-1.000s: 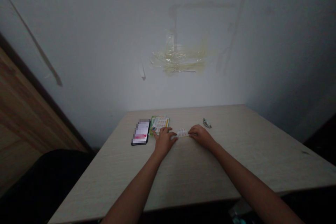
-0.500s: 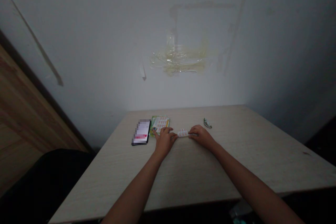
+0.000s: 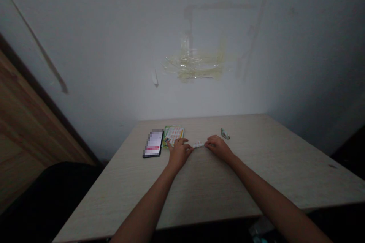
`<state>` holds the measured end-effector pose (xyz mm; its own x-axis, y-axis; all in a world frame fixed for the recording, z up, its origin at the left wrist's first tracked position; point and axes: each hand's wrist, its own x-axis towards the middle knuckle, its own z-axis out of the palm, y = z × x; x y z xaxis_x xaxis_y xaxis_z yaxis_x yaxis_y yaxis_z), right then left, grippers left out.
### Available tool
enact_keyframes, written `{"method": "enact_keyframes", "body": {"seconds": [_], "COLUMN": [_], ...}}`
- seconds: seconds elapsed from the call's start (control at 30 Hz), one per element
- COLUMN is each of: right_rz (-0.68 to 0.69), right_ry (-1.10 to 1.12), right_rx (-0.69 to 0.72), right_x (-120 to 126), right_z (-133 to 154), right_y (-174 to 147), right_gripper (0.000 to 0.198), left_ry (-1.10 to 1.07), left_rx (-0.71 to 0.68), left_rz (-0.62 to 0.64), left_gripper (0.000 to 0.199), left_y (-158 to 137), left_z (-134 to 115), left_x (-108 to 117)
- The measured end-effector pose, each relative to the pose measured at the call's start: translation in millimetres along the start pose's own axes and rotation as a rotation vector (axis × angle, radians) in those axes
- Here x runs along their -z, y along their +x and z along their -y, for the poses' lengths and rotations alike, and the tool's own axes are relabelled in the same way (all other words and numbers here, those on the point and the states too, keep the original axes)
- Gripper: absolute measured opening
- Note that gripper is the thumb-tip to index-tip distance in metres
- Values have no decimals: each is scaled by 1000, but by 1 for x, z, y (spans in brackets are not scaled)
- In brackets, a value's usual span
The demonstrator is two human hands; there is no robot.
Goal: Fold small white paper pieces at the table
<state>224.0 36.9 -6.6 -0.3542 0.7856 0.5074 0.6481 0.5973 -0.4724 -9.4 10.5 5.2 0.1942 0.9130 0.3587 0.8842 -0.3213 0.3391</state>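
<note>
A narrow, printed white strip of paper (image 3: 199,144) is stretched between my two hands, just above or on the table. My left hand (image 3: 179,152) pinches its left end between the fingertips. At the other end, my right hand (image 3: 219,147) is closed on the strip with thumb and fingers. Behind my left hand lies a printed sheet (image 3: 175,133) with small pictures, on top of green paper (image 3: 165,143). A small crumpled green-and-white piece (image 3: 225,133) lies beyond my right hand; its kind is unclear.
A phone (image 3: 153,143) with a lit, blurred screen lies left of the papers. The pale wooden table (image 3: 205,193) meets a wall (image 3: 114,64) bearing old tape (image 3: 199,70). A dark chair-like shape (image 3: 57,197) stands at the left, near a wooden panel (image 3: 28,121).
The paper strip looks narrower now, its face tilted or folded further. Both hands keep nearly the same places, with the right fingers slightly shifted.
</note>
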Motion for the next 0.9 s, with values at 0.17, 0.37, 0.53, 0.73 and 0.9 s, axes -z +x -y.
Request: {"method": "enact_keyframes", "body": {"seconds": [0.17, 0.37, 0.53, 0.73, 0.9], "right_rz": [2, -7, -18, 20, 24], "right_ry": [36, 23, -3, -41, -94], "right_rx": [-89, -169, -223, -197, -212], "right_x": [-3, -8, -13, -14, -15], "right_z": [3, 3, 2, 2, 3], "right_y": [4, 7, 8, 9, 10], "right_gripper": [14, 18, 21, 23, 22], "left_ry": [-27, -9, 2, 6, 4], "left_rx": [58, 77, 51, 42, 60], "left_rz": [-15, -46, -44, -60, -50], "left_gripper": [13, 14, 16, 18, 18], "left_y": [2, 6, 8, 10, 10], "left_z": [-3, -9, -9, -9, -11], "left_x": [-2, -3, -4, -6, -5]}}
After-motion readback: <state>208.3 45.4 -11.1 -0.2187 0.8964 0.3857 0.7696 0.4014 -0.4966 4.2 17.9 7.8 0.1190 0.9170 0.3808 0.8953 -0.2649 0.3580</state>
